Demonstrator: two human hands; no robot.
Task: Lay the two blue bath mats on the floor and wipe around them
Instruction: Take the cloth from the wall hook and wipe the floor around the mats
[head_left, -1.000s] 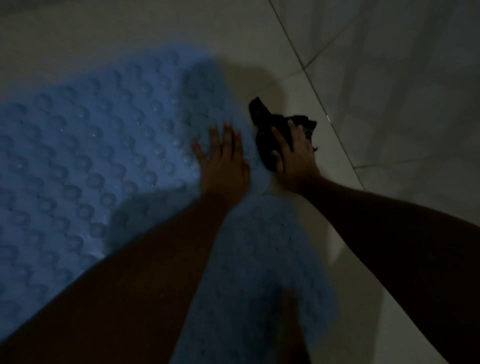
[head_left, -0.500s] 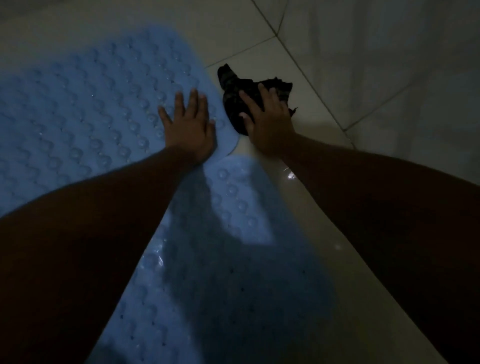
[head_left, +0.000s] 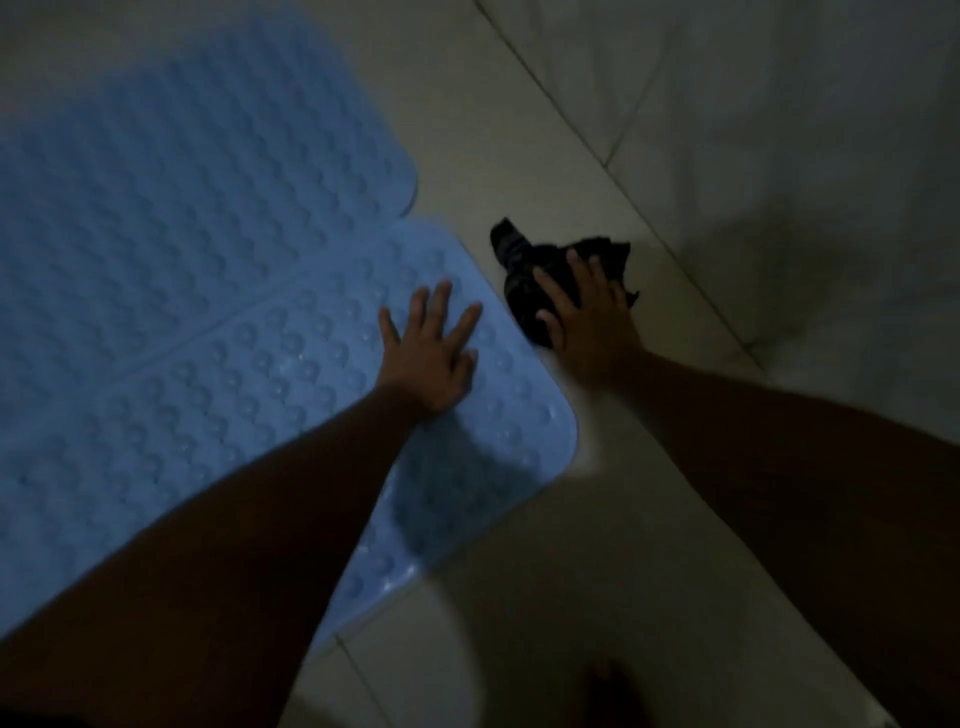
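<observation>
Two blue bath mats with raised bumps lie flat side by side on the pale tiled floor: the far mat (head_left: 197, 171) at upper left and the near mat (head_left: 260, 395) below it, their edges touching. My left hand (head_left: 428, 353) rests flat, fingers spread, on the near mat close to its right edge. Just right of that edge, my right hand (head_left: 587, 317) presses a crumpled dark cloth (head_left: 524, 260) onto the floor, fingers lying over it.
Pale floor tiles (head_left: 519, 130) with grout lines run diagonally to the right. A tiled wall (head_left: 805, 156) rises at upper right. Shadow covers the floor at the bottom, where a foot (head_left: 613, 691) shows dimly.
Both hands have slid toward me along the mats' right edge. The left hand moved from the far mat onto the near mat, and the right hand dragged the cloth along the floor beside it.
</observation>
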